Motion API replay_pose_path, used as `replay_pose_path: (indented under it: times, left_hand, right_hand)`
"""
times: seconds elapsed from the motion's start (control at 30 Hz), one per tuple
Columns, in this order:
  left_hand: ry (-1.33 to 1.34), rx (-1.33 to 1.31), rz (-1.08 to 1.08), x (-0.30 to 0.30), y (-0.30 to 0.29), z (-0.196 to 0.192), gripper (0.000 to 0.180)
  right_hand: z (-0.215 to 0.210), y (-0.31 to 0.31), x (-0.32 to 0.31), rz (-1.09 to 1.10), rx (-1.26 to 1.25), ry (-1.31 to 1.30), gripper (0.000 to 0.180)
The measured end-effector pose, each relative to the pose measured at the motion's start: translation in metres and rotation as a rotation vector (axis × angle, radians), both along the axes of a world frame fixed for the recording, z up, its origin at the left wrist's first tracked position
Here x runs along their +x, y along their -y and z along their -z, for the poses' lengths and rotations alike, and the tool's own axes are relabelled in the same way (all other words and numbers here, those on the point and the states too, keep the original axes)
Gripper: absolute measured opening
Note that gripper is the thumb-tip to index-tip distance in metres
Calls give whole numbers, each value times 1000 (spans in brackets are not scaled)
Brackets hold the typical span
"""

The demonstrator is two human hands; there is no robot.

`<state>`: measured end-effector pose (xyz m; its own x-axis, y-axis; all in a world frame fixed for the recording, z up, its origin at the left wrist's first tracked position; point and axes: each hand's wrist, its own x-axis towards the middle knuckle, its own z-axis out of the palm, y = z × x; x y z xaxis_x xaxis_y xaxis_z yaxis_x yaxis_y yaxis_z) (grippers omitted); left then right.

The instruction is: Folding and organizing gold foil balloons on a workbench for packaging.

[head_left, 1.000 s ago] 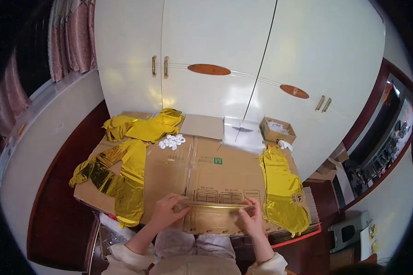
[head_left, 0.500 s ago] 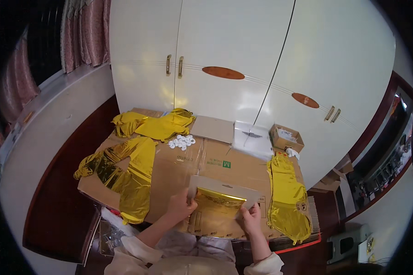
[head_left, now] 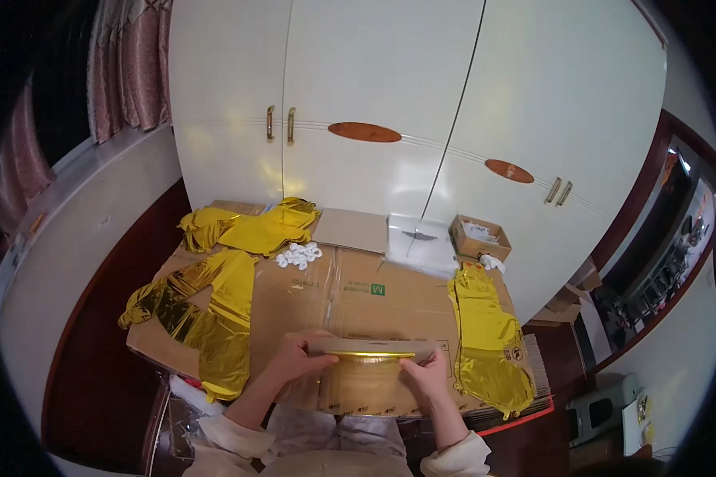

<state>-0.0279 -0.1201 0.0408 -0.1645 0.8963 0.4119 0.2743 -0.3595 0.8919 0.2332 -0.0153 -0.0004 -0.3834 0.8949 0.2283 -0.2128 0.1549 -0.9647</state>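
At the near edge of the flattened cardboard sheet [head_left: 358, 298], the left hand [head_left: 293, 362] and right hand [head_left: 424, 372] hold a clear flat packet with a gold foil piece [head_left: 371, 374] inside, fingers pinching its upper edge at either end, thumbs on the near face. The packet stands tilted up off the cardboard, between the two hands. To the left lies a pile of gold foil balloons [head_left: 203, 314]; to the right, another gold foil balloon [head_left: 489, 338]. Farther off sit small white rings [head_left: 298, 255], more gold foil [head_left: 250, 226], a clear plastic bag [head_left: 422, 242] and a small open cardboard box [head_left: 480, 236], before white cupboard doors [head_left: 374, 95].
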Motion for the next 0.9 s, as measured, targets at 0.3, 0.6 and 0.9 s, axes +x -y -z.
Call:
replay_pose_path:
  times: [0.3, 0.6, 0.9]
  left_hand:
    - [315, -87, 67, 5, -5, 27, 19]
    - [-79, -184, 30, 8, -4, 21, 19]
    - [-682, 840, 145, 137, 20, 35, 21]
  right_hand:
    - [-4, 8, -7, -11, -203, -52, 12]
    - [2, 23, 23, 79, -198, -193, 14]
    - [-6, 160, 133, 427, 50, -146, 73]
